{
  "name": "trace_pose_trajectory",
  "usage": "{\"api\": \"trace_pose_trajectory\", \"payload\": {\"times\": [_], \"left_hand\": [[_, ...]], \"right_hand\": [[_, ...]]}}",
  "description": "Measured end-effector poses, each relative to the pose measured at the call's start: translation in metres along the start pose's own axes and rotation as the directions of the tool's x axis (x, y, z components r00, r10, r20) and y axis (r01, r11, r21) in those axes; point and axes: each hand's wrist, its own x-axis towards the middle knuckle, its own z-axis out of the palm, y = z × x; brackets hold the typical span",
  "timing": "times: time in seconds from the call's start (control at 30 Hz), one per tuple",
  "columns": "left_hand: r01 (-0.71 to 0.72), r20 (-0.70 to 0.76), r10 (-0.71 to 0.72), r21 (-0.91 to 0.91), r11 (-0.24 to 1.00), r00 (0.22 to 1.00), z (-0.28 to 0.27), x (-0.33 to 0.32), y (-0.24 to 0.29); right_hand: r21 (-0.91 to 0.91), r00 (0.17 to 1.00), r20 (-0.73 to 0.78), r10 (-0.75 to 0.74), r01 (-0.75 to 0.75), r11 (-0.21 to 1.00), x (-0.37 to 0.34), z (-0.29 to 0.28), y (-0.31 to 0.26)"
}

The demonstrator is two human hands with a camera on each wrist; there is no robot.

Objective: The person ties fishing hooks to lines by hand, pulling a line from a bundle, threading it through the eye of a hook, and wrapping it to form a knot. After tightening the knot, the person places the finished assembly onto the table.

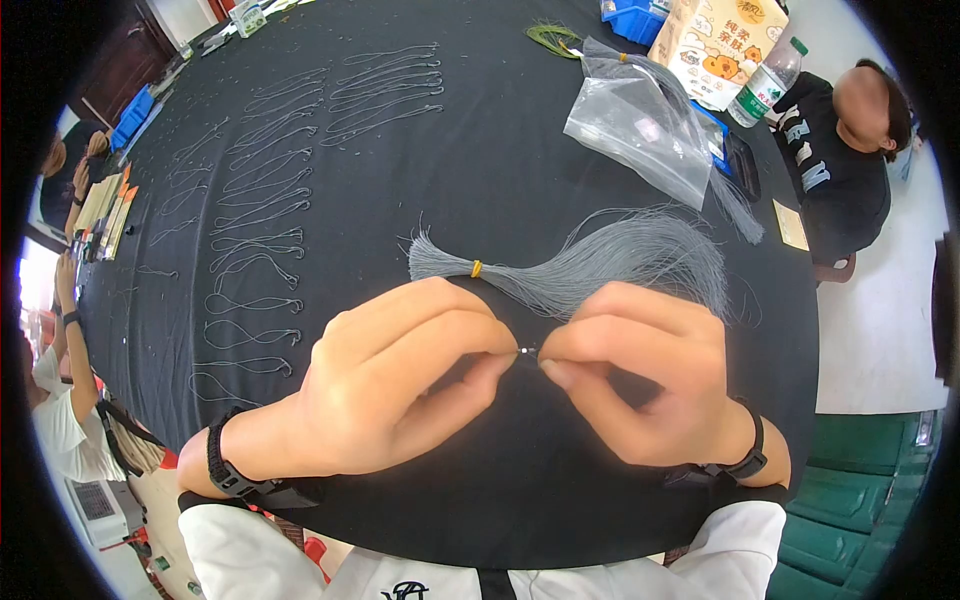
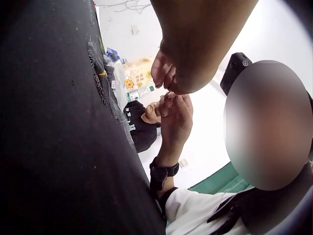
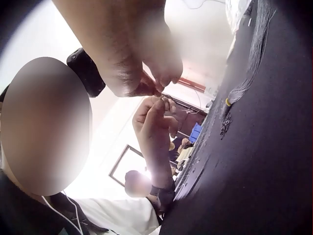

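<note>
Beyond the grey bundle (image 1: 600, 272) are one clear plastic bag (image 1: 625, 130), its contents too blurred to name, and one green-capped bottle (image 1: 766, 92). Left of the bundle lie over a dozen looped cords (image 1: 262, 255). On its near side, left hand (image 1: 400, 375) and right hand (image 1: 650, 370), fingers bent, pinch one tiny pale piece (image 1: 525, 351) between them.

So the cream tissue-style pack with orange cartoon prints (image 1: 715, 55) pretty clearly says 纯柔亲肤, in brown characters on its front. The logo above that is too tiny for me to call. Clear plastic bottle with a green cap (image 1: 785, 68) has writing on its green-and-white label, but it's too small to read. White lettering on the black T-shirt (image 1: 848, 205)? Can't make it out, sorry.
</note>
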Motion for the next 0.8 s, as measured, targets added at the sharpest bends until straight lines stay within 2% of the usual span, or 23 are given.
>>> {"api": "trace_pose_trajectory", "payload": {"times": [0.07, 0.17, 0.37, 0.8], "left_hand": [[0.028, -0.004, -0.028, -0.023, 0.999, 1.0, -0.001, -0.001, -0.001], [0.059, 0.013, -0.058, -0.038, 0.998, 0.998, -0.003, 0.0, 0.0], [0.086, 0.024, -0.085, -0.051, 0.995, 0.996, -0.004, -0.001, 0.001], [0.177, 0.048, -0.173, -0.118, 0.977, 0.984, -0.004, -0.001, 0.003]], "right_hand": [[0.047, 0.999, -0.01, 0.04, -0.04, 0.998, 0.0, 0.002, -0.005], [0.02, 0.991, 0.078, 0.107, -0.109, 0.994, 0.001, -0.002, -0.013], [-0.003, 0.988, 0.13, 0.08, -0.08, 0.997, -0.003, 0.001, -0.01], [-0.083, 0.999, 0.046, -0.006, 0.009, 0.997, -0.009, 0.01, -0.008]]}}
